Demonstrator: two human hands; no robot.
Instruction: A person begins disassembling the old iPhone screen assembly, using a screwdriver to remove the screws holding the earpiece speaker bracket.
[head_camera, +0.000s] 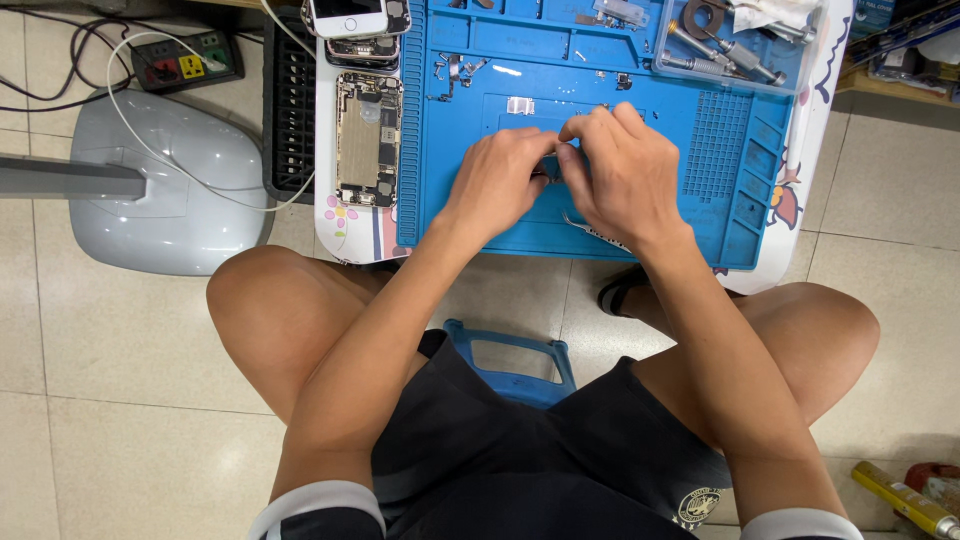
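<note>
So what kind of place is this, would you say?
Probably a small phone repair spot. An opened phone lies beside a blue work mat, a clear tray of tools sits at the back, and both hands pinch a tiny part together.

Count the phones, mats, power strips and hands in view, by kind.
Phones: 2, an opened phone and a white phone
Blue mat: 1
Power strip: 1
Hands: 2, left hand and right hand
Total: 6
</note>
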